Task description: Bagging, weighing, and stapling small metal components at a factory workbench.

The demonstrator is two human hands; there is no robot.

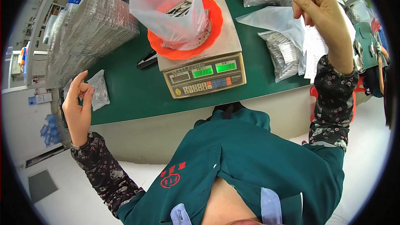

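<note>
Weighing station, work judged partway through. A translucent plastic bag (pixel 162 16) stands in a red-orange scalloped plastic bowl (pixel 216 28) on a beige electronic scale (pixel 170 84). The scale's green displays are lit, so a reading is available. Slender silver metal pieces (pixel 180 9) show within the bag's outline; whether they lie inside it or in the bowl behind cannot be told. The bag's top runs out of view, so closure is unconfirmed.

Left hand (pixel 79 106): raised near the table's left edge, thumb and forefinger apart, nothing visible in the grip. Right hand (pixel 313 9): raised, fingers curled; cannot tell whether thumb and forefinger meet.

Apparently done: a filled clear bag with white label (pixel 284 54) on the green table (pixel 141 96). Probably left: finishing the bag on the scale.
</note>
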